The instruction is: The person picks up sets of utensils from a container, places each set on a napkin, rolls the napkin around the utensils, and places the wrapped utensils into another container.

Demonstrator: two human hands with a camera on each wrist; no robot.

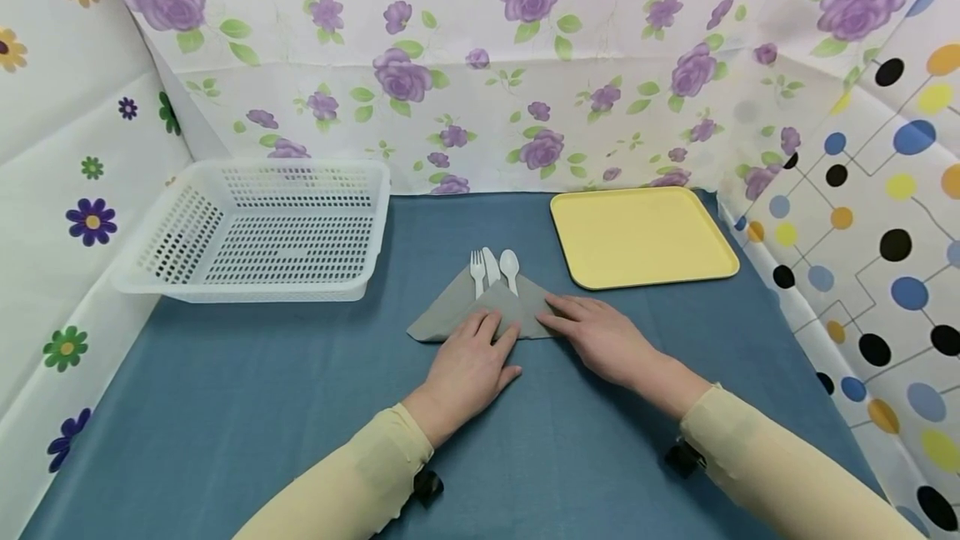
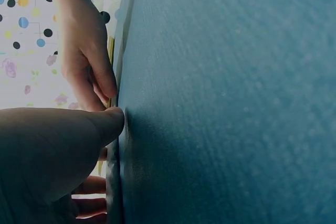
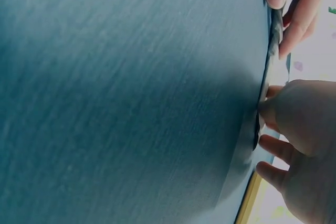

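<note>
A grey napkin [image 1: 442, 312], folded to a triangle with its long edge toward me, lies on the blue tablecloth. A white plastic fork [image 1: 477, 267], a white knife [image 1: 491, 265] and a white spoon [image 1: 509, 265] stick out side by side at its top, their lower ends covered by the folded front point. With extended fingers my left hand [image 1: 468, 373] presses on the front flap. My right hand [image 1: 603, 340] pinches the napkin's right side, its thumb [image 3: 268, 109] at the near edge in the right wrist view. The right corner is hidden under that hand.
At the back left stands a white perforated plastic basket [image 1: 292, 261]. A yellow rectangular tray [image 1: 645, 236] lies at the back right. Patterned cloths rise behind the table and along both sides.
</note>
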